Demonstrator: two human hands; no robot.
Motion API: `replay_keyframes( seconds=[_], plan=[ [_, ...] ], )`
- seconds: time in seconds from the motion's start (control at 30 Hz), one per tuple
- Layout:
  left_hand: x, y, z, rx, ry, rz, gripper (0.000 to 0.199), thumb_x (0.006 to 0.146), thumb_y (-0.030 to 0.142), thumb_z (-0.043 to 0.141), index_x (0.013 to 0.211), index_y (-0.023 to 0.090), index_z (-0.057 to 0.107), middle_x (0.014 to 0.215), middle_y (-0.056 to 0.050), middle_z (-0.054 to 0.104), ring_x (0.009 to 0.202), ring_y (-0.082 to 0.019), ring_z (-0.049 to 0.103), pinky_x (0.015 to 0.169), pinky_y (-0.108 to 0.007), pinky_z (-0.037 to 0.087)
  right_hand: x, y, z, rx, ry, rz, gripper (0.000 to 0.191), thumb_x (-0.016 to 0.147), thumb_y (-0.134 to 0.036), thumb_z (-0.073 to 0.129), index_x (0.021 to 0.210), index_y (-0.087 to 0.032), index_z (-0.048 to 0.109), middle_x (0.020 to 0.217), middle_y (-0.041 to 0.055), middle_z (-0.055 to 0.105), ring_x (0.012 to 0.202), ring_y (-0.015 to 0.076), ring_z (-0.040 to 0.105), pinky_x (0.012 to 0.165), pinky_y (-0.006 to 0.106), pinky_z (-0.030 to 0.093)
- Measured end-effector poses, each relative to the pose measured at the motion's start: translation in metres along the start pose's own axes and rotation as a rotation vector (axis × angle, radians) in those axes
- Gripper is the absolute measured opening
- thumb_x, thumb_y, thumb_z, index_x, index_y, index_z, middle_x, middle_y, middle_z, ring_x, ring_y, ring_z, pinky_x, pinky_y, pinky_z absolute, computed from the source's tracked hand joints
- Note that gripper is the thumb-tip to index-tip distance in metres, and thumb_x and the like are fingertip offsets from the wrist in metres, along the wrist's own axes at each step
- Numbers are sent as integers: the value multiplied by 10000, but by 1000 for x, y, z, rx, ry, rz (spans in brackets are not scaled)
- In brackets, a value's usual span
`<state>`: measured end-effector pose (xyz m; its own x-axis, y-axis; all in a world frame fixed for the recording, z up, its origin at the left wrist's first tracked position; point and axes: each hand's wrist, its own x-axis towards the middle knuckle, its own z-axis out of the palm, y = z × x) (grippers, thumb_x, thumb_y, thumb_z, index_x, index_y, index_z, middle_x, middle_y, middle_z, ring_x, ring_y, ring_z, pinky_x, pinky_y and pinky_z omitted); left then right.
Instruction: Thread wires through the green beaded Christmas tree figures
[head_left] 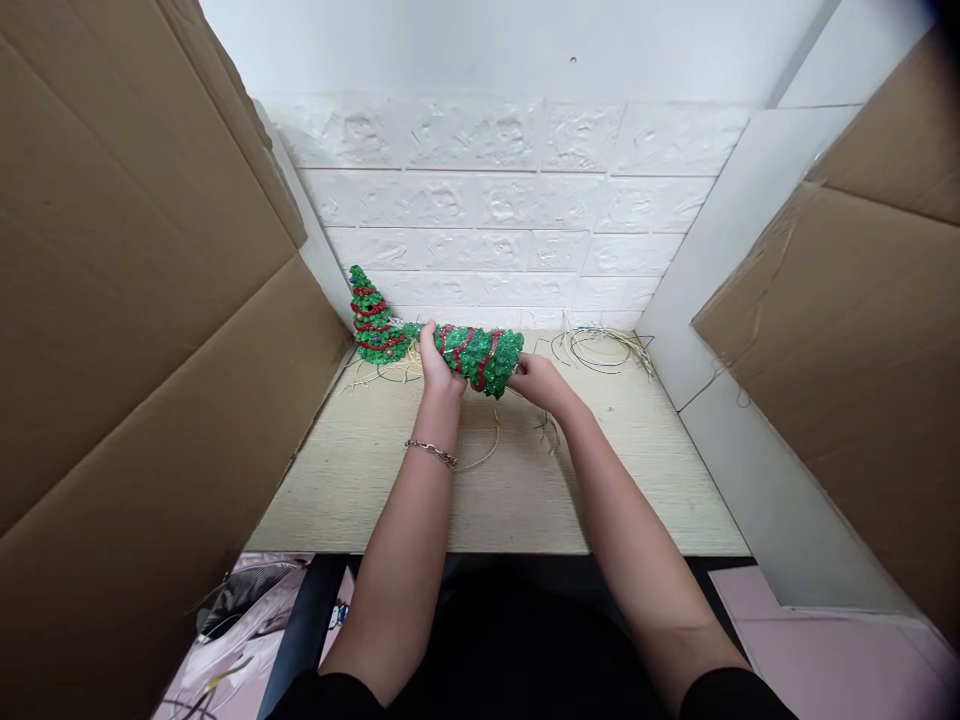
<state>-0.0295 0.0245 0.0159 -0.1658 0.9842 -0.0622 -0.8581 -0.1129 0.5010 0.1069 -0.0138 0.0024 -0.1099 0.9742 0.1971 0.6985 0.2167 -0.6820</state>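
Note:
A green beaded Christmas tree [487, 358] with red garland lies on its side above the table, its tip to the left and its wide base to the right. My left hand [439, 365] is wrapped round its narrower part, thumb on top. At the base, my right hand [538, 380] has its fingers curled and pressed together by the tree's underside; what they pinch is hidden. Another beaded tree [371, 325], also green with red garland and small coloured beads, stands upright at the back left.
A coil of thin wires [600, 348] lies at the back right, with loose wire ends [550, 435] nearer the middle. Cardboard panels [150, 300] flank the table [517, 510] on both sides. A white brick-pattern wall [480, 200] closes the back.

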Motion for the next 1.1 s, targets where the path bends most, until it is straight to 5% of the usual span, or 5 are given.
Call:
replay_keyframes(
  seconds=[0.23,0.4,0.6,0.83,1.1],
  plan=[
    [-1,-1,1,49,-25,4,203,700,353,553,660,157,522,578,11,552,515,-119,543,608,-270,443,0,-4,5,-167,-5,-62,220,692,-297,576,819,-139,663,765,64,650,695,160,555,579,223,363],
    [-1,-2,0,66,-24,-13,214,691,364,568,641,163,516,577,17,552,519,-113,545,615,-258,445,1,0,9,-306,-20,-132,308,737,-321,575,1005,-194,656,968,93,662,895,235,592,710,268,414],
    [0,-3,-1,82,-38,-24,210,688,360,563,630,165,515,573,13,542,508,-108,535,604,-252,437,-1,2,6,-230,17,-92,229,721,-271,542,889,-168,659,863,78,663,775,186,582,604,228,374],
    [-2,-5,2,33,-12,-8,178,698,344,559,678,169,532,615,16,568,541,-115,553,619,-259,447,-2,5,-9,-138,46,-39,175,704,-290,495,616,-151,556,566,-2,502,540,96,395,503,212,241],
    [-3,7,3,0,68,113,174,713,336,540,726,165,565,708,-9,591,629,-127,576,697,-277,480,-3,7,-9,-97,135,-47,173,782,-289,477,877,-188,582,613,-19,470,600,118,415,582,223,268]
  ],
)
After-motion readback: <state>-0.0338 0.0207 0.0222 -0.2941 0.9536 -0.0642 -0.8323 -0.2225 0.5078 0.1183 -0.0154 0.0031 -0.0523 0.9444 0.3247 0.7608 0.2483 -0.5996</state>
